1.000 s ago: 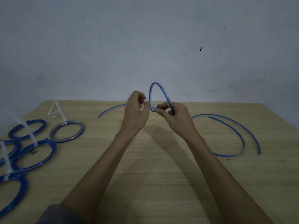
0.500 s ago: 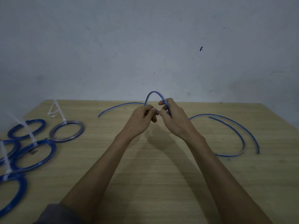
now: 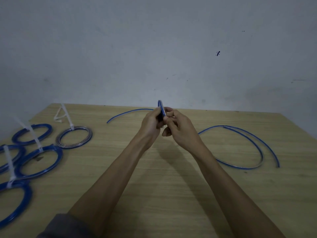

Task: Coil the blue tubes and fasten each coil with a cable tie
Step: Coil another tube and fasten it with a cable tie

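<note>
A thin blue tube (image 3: 161, 107) is bent into a small upright loop, seen nearly edge-on above the table's far middle. My left hand (image 3: 151, 122) and my right hand (image 3: 178, 127) both pinch this loop from either side. One free end of the tube (image 3: 127, 113) trails left across the table. The rest of the tube (image 3: 247, 145) lies in wide curves on the right. Several finished blue coils (image 3: 39, 162) with white cable ties (image 3: 34, 134) lie at the left.
A coil with silvery turns (image 3: 74, 138) and loose white cable ties (image 3: 60, 115) lie at the back left. The wooden table (image 3: 163, 194) ends at a grey wall behind. Coils crowd the left edge.
The loop has shrunk from a tall open ring to a small tight one turned edge-on. Both hands have closed in together around it.
</note>
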Available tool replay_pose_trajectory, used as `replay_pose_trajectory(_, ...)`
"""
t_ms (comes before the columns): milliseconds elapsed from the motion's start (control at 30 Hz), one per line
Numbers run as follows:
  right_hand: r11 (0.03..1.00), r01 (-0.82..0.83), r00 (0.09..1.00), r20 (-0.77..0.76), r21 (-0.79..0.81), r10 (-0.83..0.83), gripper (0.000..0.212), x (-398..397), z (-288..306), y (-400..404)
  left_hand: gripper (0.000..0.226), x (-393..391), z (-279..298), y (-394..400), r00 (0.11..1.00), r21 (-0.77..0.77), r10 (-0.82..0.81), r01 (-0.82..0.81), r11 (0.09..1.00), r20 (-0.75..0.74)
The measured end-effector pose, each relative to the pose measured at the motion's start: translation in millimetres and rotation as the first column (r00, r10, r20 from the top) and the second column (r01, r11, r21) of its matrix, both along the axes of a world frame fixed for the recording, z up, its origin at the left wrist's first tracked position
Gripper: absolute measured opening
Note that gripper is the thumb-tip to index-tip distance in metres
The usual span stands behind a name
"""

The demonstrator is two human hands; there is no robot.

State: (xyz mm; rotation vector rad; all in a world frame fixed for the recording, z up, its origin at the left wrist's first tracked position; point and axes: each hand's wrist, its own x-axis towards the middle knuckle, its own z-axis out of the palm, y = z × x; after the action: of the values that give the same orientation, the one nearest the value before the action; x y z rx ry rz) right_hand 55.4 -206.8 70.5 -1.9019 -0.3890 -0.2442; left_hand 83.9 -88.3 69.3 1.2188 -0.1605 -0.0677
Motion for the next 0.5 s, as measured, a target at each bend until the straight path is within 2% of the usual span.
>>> replay_pose_trajectory(67,1.0,-0.002,1.0,-0.013,-0.016,0.001,0.014,-1.4,1.9,-0.6,0.041,-2.6,6.4,1.6,0.999,-0.081,0.006,-0.009,0.997,-0.039)
replay_pose_trajectory(200,0.996,-0.037,0.999,-0.022,-0.076,0.035,0.013,-4.9,6.5,-2.6,0.038,2.5,9.3,6.4,0.998,-0.104,0.049,-0.053,0.993,-0.042)
replay_pose_trajectory(367,0.98,-0.017,0.997,0.076,-0.199,0.033,0.015,-7.8,8.3,-2.3,0.038,-4.3,18.9,11.1,0.988,-0.213,-0.147,0.133,0.968,-0.051)
replay_pose_trajectory(500,0.988,0.009,0.995,0.098,-0.151,0.006,0.02,-6.7,8.0,-2.0,0.036,-8.3,20.2,13.0,0.967,-0.297,-0.244,0.215,0.93,-0.066)
